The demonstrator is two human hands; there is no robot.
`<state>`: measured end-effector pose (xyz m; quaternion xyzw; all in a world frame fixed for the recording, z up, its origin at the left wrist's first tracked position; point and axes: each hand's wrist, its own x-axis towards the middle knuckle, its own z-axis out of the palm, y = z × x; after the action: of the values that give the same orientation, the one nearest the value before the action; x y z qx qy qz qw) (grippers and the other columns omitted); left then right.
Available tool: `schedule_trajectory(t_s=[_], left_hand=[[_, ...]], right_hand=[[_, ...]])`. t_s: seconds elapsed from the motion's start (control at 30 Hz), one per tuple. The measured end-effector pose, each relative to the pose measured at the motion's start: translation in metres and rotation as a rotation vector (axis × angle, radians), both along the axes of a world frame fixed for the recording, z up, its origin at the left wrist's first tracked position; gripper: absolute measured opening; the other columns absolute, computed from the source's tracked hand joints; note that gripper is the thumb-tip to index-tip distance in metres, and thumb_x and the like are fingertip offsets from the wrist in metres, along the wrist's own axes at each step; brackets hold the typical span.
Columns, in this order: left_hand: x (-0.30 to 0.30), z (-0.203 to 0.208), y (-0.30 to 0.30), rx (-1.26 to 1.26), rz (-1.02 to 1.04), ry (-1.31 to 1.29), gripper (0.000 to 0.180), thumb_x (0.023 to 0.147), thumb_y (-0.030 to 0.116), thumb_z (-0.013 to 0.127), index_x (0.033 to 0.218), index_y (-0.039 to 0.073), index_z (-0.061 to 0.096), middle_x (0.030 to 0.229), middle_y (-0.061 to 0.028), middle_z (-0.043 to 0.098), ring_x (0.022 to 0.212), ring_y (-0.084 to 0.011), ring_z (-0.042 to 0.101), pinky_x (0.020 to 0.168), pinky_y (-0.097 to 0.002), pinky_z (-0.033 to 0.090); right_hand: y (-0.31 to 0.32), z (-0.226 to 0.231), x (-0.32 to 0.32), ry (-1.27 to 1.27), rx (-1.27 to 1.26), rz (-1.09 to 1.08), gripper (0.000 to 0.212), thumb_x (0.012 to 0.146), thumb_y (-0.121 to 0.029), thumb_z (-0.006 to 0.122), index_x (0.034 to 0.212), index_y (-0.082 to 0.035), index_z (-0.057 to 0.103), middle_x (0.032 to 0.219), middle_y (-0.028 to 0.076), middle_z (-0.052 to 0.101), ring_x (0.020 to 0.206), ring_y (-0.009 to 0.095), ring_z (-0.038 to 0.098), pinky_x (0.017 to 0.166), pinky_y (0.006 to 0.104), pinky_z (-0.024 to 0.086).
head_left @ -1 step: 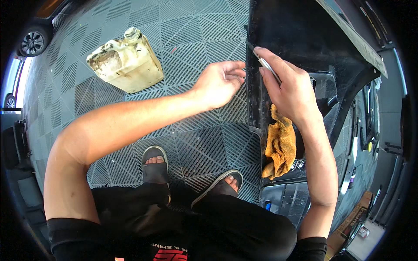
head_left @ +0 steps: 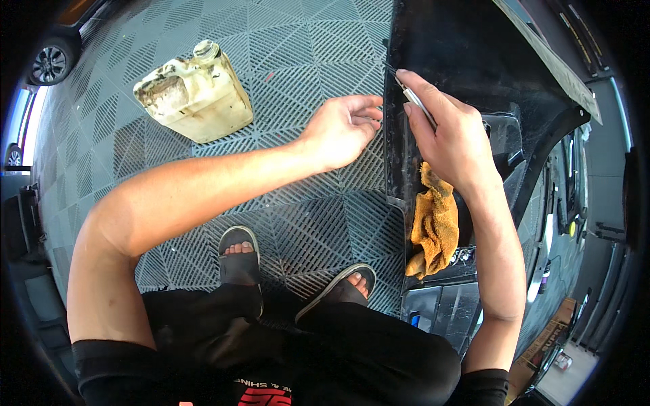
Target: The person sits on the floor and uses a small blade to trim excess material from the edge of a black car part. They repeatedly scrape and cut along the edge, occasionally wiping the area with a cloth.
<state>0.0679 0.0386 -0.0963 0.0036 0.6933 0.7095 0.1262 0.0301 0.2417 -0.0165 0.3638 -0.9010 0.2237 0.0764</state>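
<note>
Under you spreads a grey floor (head_left: 291,61) of ribbed, slotted tiles. Your slim silver tool (head_left: 421,109) is over the near left edge of the black panel (head_left: 447,47), its tip angled toward that edge. Your right hand (head_left: 457,135) grips it like a pen, between thumb and fingers. Your left hand (head_left: 342,128) holds nothing, fingers loosely curled, just beside the same edge; you cannot tell here whether they touch it.

Watch for a slip: too much push along that narrow edge could send the tip skidding, scratching the black surface or catching your left fingers, which lie close by. A dropped tool might lodge in the floor's slots.

The rumpled orange cloth (head_left: 435,227) lies on the panel beside your right wrist, so it could snag if you draw that arm back. Your dark sandals (head_left: 241,271) are near the panel's lower end. The stained, pale jug (head_left: 210,105) stands beyond your left forearm, well apart from the panel.
</note>
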Motion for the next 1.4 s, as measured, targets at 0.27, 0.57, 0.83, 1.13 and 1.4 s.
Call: schedule_trajectory(t_s=[0.27, 0.57, 0.83, 1.13, 1.4], left_hand=[[-0.008, 0.000, 0.003, 0.095, 0.004, 0.033, 0.070, 0.092, -0.006, 0.061, 0.160, -0.004, 0.047, 0.143, -0.0192, 0.065, 0.132, -0.0238, 0.065, 0.110, -0.0349, 0.054], [-0.030, 0.021, -0.016, 0.015, 0.167, 0.347, 0.062, 0.097, -0.001, 0.064, 0.158, -0.002, 0.051, 0.141, -0.0202, 0.068, 0.127, -0.0239, 0.069, 0.107, -0.0354, 0.057], [-0.049, 0.044, -0.039, -0.070, 0.070, 0.467, 0.042, 0.103, 0.012, 0.068, 0.142, -0.003, 0.068, 0.119, -0.0178, 0.079, 0.110, -0.0225, 0.076, 0.099, -0.0360, 0.060], [-0.071, 0.033, -0.028, 0.059, 0.146, 0.477, 0.028, 0.103, 0.017, 0.077, 0.124, -0.002, 0.076, 0.113, -0.0145, 0.081, 0.105, -0.0196, 0.076, 0.091, -0.0339, 0.061], [-0.080, 0.013, -0.027, 0.104, 0.084, 0.585, 0.030, 0.104, 0.013, 0.076, 0.128, -0.005, 0.074, 0.114, -0.0144, 0.081, 0.102, -0.0176, 0.077, 0.092, -0.0314, 0.062]], right_hand=[[-0.020, 0.024, 0.000, 0.153, 0.127, -0.077, 0.044, 0.099, -0.005, 0.073, 0.142, -0.013, 0.072, 0.101, 0.018, 0.079, 0.084, 0.030, 0.080, 0.074, 0.0391, 0.062], [-0.036, 0.065, 0.019, 0.020, -0.085, -0.149, 0.051, 0.092, 0.001, 0.071, 0.142, -0.007, 0.072, 0.095, 0.013, 0.077, 0.069, 0.016, 0.069, 0.065, 0.0290, 0.056], [-0.045, 0.081, 0.027, -0.180, -0.214, -0.231, 0.048, 0.098, 0.001, 0.069, 0.145, -0.006, 0.069, 0.076, -0.003, 0.061, 0.062, 0.002, 0.053, 0.057, 0.0221, 0.046], [-0.042, 0.064, 0.039, -0.259, -0.287, -0.290, 0.043, 0.109, -0.015, 0.068, 0.151, -0.005, 0.063, 0.084, -0.004, 0.064, 0.058, -0.001, 0.049, 0.050, 0.0184, 0.038], [-0.033, 0.066, 0.047, -0.238, -0.292, -0.352, 0.044, 0.109, -0.015, 0.070, 0.151, -0.003, 0.063, 0.085, -0.002, 0.065, 0.056, -0.001, 0.048, 0.047, 0.0164, 0.036]])
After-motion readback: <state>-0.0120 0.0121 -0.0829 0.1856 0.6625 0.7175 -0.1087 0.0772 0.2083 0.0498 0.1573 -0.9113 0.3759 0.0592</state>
